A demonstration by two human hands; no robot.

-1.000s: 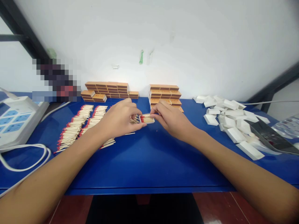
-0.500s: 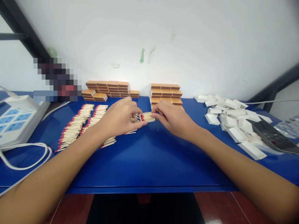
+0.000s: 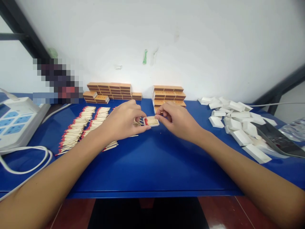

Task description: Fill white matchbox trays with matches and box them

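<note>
A small white matchbox tray (image 3: 154,125) sits above the blue table, filled with wooden matches (image 3: 151,121) whose red heads point left. My left hand (image 3: 127,119) grips the tray's left end between thumb and fingers. At the right end, the thumb and forefinger of my right hand (image 3: 176,119) are pinched together by the far corner. Whatever they hold, if anything, is too small to tell. Under and behind my left hand lie more loose matches (image 3: 111,145), partly hidden.
Rows of loose matches (image 3: 77,130) lie on the left. Stacked matchboxes (image 3: 114,90) and a second stack (image 3: 168,95) stand against the wall. White empty trays (image 3: 238,117) are heaped on the right beside a dark phone (image 3: 278,140). A power strip (image 3: 16,124) with a cable occupies the left edge.
My right fingers have shifted slightly back from the tray, so its right end shows more. The tray sits a touch lower and to the right, with my left hand still on it.
</note>
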